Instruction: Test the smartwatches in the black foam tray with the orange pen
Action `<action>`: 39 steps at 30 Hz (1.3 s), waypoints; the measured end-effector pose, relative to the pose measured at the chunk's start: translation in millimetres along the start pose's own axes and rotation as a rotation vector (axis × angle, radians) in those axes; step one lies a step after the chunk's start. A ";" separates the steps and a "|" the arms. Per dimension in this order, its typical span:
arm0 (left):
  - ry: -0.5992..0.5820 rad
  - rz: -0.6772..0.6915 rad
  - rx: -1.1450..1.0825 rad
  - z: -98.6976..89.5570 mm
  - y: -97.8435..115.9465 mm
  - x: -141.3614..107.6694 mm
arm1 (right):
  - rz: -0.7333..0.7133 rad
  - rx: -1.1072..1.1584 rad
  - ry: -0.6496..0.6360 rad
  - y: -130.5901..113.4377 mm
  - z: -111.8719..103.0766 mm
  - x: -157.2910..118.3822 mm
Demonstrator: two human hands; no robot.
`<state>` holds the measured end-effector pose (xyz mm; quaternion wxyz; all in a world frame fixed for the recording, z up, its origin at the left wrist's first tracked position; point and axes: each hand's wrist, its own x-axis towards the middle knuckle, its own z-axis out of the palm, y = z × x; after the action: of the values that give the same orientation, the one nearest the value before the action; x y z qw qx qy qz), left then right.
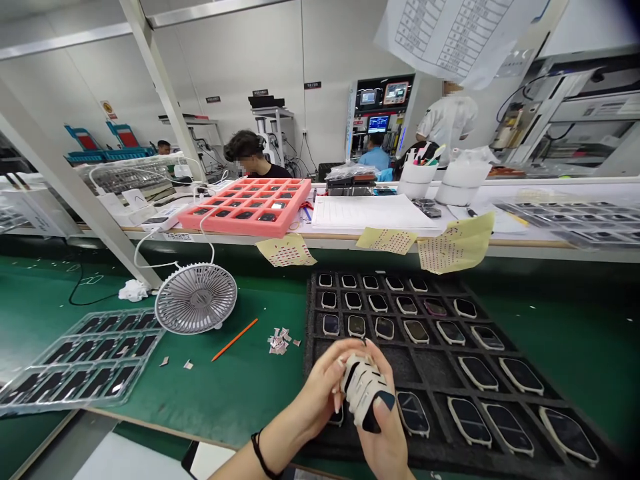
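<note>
Between my two hands is a stack of several pale smartwatch cases (361, 390) with dark screens, tilted on edge above the tray. My left hand (320, 377) has its fingers closed around the far and left side of the stack. On the near right side, my right hand (385, 433) grips it with the thumb pressed on a dark screen. Below lies a black foam tray (320, 347) with rows of compartments, many holding a watch case (414, 412) screen up. Several compartments just beyond my hands hold nothing; my hands hide part of the near left corner.
Left of the tray are a pile of small paper pieces (280, 341), an orange stick (235, 339), a grey fan (200, 300) and a clear plastic tray (125, 393) of dark parts. A shelf (340, 250) behind bears a pink foam tray (240, 227). People sit and stand farther back.
</note>
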<state>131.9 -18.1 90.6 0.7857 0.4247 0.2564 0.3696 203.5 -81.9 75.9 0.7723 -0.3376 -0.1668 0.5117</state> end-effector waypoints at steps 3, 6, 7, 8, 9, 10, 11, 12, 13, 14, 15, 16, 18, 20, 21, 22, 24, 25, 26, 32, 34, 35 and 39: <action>-0.021 -0.057 -0.019 -1.5 -3.4 -7.7 | 0.064 -0.025 -0.019 0.3 -0.9 -2.6; 0.007 -0.073 -0.080 -6.7 -10.8 -12.4 | 0.121 0.004 -0.061 2.5 -0.7 -3.4; 0.017 -0.069 -0.093 -9.1 -13.2 -13.0 | 0.139 0.017 -0.079 4.2 -0.7 -3.1; 0.025 -0.063 -0.097 -11.8 -14.8 -13.0 | 0.155 0.031 -0.100 6.2 -0.7 -2.5; 0.025 -0.059 -0.087 -15.0 -15.2 -12.3 | 0.167 0.044 -0.123 8.2 -0.7 -1.5; 0.012 -0.061 -0.056 -19.0 -14.0 -10.9 | 0.175 0.056 -0.144 9.9 -0.4 -0.2; -0.014 -0.059 0.004 -24.2 -11.1 -8.6 | 0.179 0.062 -0.155 11.0 0.2 1.4; -0.037 -0.035 0.099 -30.8 -6.5 -5.5 | 0.172 0.063 -0.156 11.1 1.1 3.3; -0.038 0.017 0.237 -39.2 -0.6 -1.7 | 0.153 0.059 -0.150 10.1 2.4 5.4; -0.013 0.085 0.414 -49.2 6.1 2.7 | 0.127 0.052 -0.139 7.9 3.8 7.6; 0.065 0.182 0.624 -60.8 12.8 7.5 | 0.096 0.044 -0.125 4.7 5.2 9.8; 0.193 0.262 0.865 -73.4 18.6 12.4 | 0.065 0.034 -0.112 0.9 6.5 11.8; 0.422 0.237 1.315 -99.0 25.5 21.3 | 0.024 0.013 -0.092 -7.1 8.1 15.1; 0.505 0.176 1.454 -120.2 24.6 28.2 | 0.011 -0.003 -0.067 -13.2 7.9 16.8; 0.521 0.149 1.485 -128.0 21.8 30.9 | 0.011 -0.004 -0.057 -15.0 7.2 17.2; 0.529 0.135 1.496 -133.8 18.1 33.2 | 0.012 -0.002 -0.051 -15.9 6.2 17.4; 0.537 0.108 1.523 -140.8 10.6 37.2 | 0.016 0.006 -0.047 -15.9 3.5 17.5; 0.537 0.096 1.527 -142.6 7.9 39.0 | 0.016 0.009 -0.052 -15.4 2.1 17.6; 0.537 0.087 1.524 -143.9 6.4 40.8 | 0.015 0.012 -0.063 -14.9 0.8 17.8; 0.538 0.125 1.429 -128.7 20.9 40.6 | 0.009 0.052 -0.091 -14.3 0.1 18.5; 0.510 0.171 1.369 -106.1 28.3 30.5 | 0.009 0.062 -0.087 -13.7 2.6 18.2; 0.483 0.202 1.327 -91.3 31.1 23.5 | 0.007 0.067 -0.089 -12.9 3.7 18.0; 0.306 0.474 0.910 -28.4 35.2 -4.5 | 0.007 0.073 -0.099 -7.8 4.7 16.5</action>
<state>96.1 4.7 106.8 0.3706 0.7100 0.3994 0.4462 212.8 -67.3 83.3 0.7730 -0.2842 -0.1847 0.5363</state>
